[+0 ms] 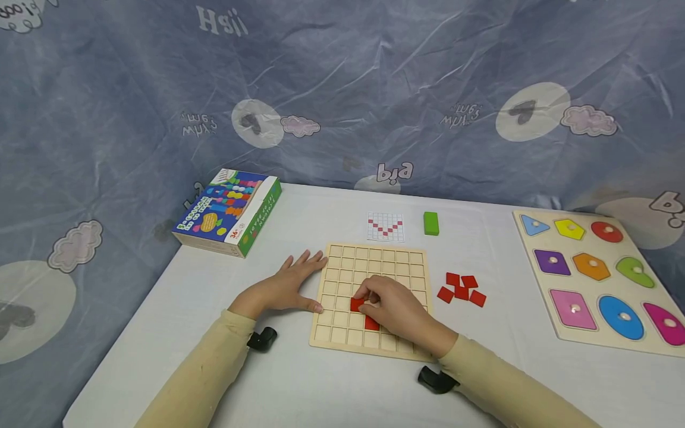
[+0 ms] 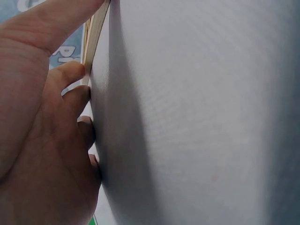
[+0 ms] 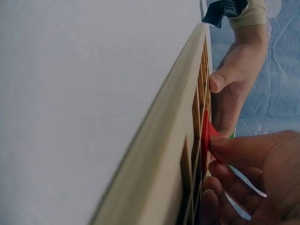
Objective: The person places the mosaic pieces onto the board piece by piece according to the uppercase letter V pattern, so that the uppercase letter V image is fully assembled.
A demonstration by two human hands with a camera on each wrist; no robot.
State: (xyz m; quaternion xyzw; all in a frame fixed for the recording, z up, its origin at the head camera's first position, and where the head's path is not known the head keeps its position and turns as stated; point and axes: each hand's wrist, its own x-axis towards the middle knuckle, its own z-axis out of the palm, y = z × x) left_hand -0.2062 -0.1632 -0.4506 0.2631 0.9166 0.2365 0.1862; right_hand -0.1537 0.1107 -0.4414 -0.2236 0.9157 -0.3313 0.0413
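Observation:
A wooden grid board lies on the white table, its square cells bordered by raised strips. My left hand touches the board's left edge with spread, straight fingers; the left wrist view shows the fingertips at the wooden side. Over the board, my right hand pinches a red square tile between thumb and fingers. In the right wrist view this tile is tilted at the grid. Another red tile sits in a cell just below and right of it, partly covered by the hand.
Several loose red tiles lie right of the board. Behind it are a pattern card with a red V and a green block. A shape puzzle lies far right, a game box back left. A printed curtain hangs behind.

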